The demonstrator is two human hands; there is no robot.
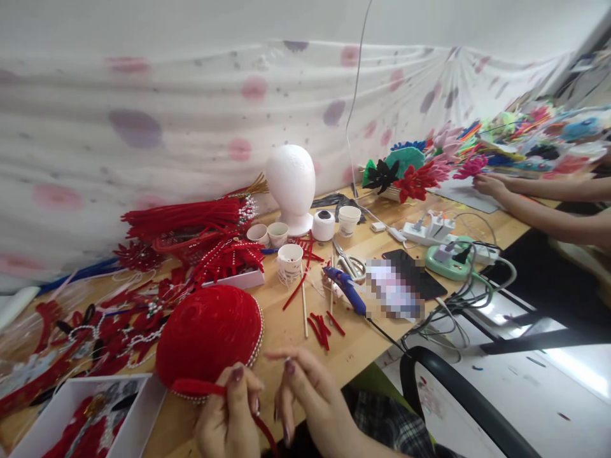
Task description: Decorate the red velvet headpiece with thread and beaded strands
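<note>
My left hand (231, 410) is closed in a pinch on a red chenille stem (198, 387). One flattened end sticks out to the left, and its tail hangs below the fingers. Close by on the right, my right hand (315, 401) has its fingers loosely bent and apart, with the index finger stretched out; nothing I can make out is in it. Behind the left hand lies a round, domed red hat-like piece (205, 331), edged with a string of white beads. Short cut pieces of red chenille stem (321, 331) lie on the table beyond my hands.
A blue glue gun (346, 287), scissors (351, 262), paper cups (290, 259) and a white foam head (291, 184) stand or lie further back. At lower left is a white box (150, 407) of trimmings. Cables and a green power strip (449, 259) sit right, near another person's hands (491, 186).
</note>
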